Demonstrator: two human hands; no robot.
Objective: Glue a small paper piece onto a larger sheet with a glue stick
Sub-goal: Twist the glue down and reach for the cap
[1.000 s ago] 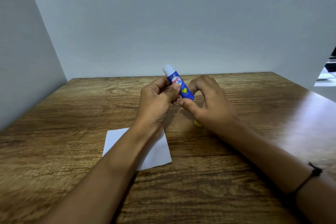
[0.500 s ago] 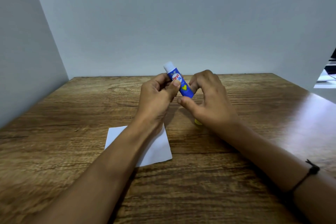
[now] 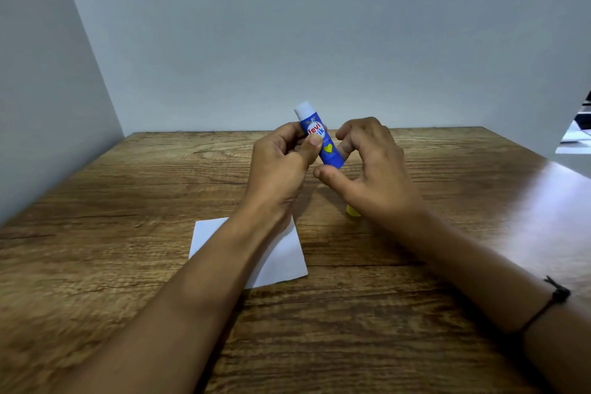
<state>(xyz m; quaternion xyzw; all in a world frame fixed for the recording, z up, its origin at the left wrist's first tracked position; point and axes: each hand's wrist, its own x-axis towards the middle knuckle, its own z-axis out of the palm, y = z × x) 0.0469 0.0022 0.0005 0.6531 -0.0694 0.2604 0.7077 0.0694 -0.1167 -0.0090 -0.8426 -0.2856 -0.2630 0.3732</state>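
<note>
Two hands meet over the wooden surface (image 3: 128,265) at the preparation step: nothing has been glued yet. Your left hand (image 3: 281,166) has its grip clamped on the glue stick (image 3: 319,139), thumb across the label and fingers behind the barrel, holding it clear of the surface and tilted, white end up and away from you. Your right hand (image 3: 374,169) sits at the lower end of the barrel with its grip apart, thumb (image 3: 329,177) extended below the tube and fingers curled beside it, touching the base at most lightly; whether they are turning the base cannot be told.

The stick is a blue tube with a white and red label, a yellow heart mark and a white top end. A small yellow piece (image 3: 352,210), probably the cap, lies on the surface just under your right hand, mostly hidden by it. One white sheet of paper (image 3: 281,259) lies flat on the surface beneath your left forearm, partly covered. No second, smaller paper piece can be seen from here.

Judged next move: make sure glue stands out of the white end, then bring that end down to paper. You will need the small piece located first, and one hand freed to steady the paper while the stick is rubbed.
</note>
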